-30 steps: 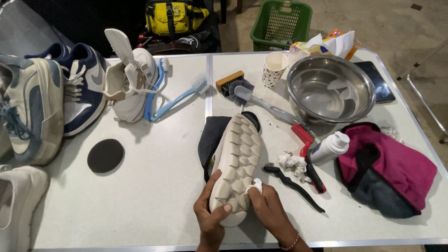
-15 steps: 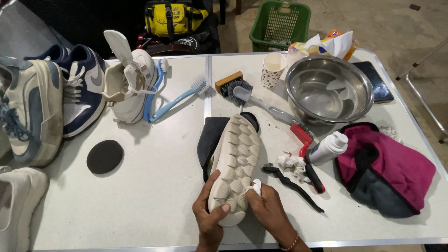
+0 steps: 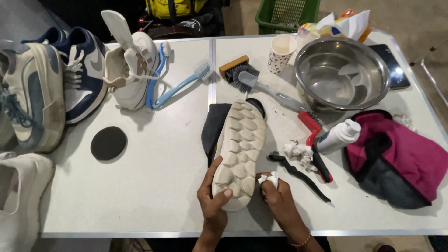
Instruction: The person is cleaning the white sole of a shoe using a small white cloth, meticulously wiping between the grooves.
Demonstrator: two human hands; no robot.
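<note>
A dark shoe [image 3: 238, 151] lies on its side on the grey table [image 3: 154, 186], its off-white lumpy sole facing up. My left hand [image 3: 213, 200] grips the heel end of the sole, thumb across it. My right hand [image 3: 276, 196] pinches a small white wad [image 3: 268, 178] against the sole's right edge near the heel. A black narrow brush [image 3: 298, 175] and a crumpled white wad [image 3: 298, 151] lie just right of the shoe.
A steel bowl [image 3: 343, 74], paper cup [image 3: 282, 51], white bottle [image 3: 339, 136], red-handled brush [image 3: 315, 142], grey brush [image 3: 266, 86] and pink-grey bag [image 3: 396, 158] sit to the right. Blue brushes [image 3: 175, 86], a white shoe [image 3: 128, 65], other sneakers [image 3: 56, 88] and a black disc [image 3: 108, 143] lie left.
My right hand with the white wad has shifted slightly along the sole's edge. The shoe and my left hand stay in place.
</note>
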